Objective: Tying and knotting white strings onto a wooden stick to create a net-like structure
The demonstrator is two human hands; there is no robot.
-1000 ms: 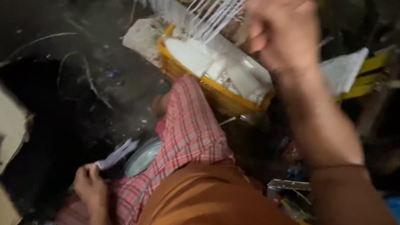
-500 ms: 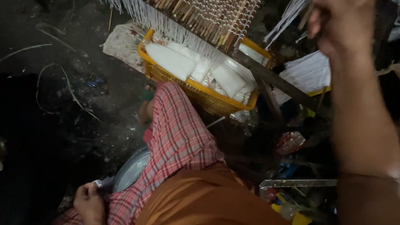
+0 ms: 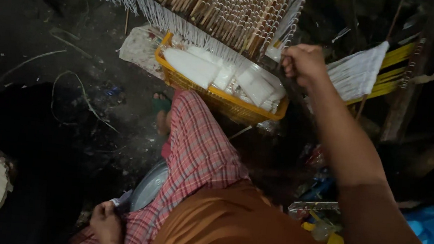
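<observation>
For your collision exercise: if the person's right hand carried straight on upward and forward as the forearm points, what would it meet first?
Probably the rack of thin sticks, whose lower edge lies right beside the clenched right hand, above the yellow crate. Depth is uncertain.

Orange shirt [image 3: 239, 227], red checked wrap [image 3: 194, 151], bare forearms

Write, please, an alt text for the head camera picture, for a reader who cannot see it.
Seen from above, a seated person's right hand is raised in a fist at the edge of a rack of thin sticks, above a yellow basket of white packets. The left hand rests low beside a round metal dish, next to the checked cloth over the leg.
</observation>
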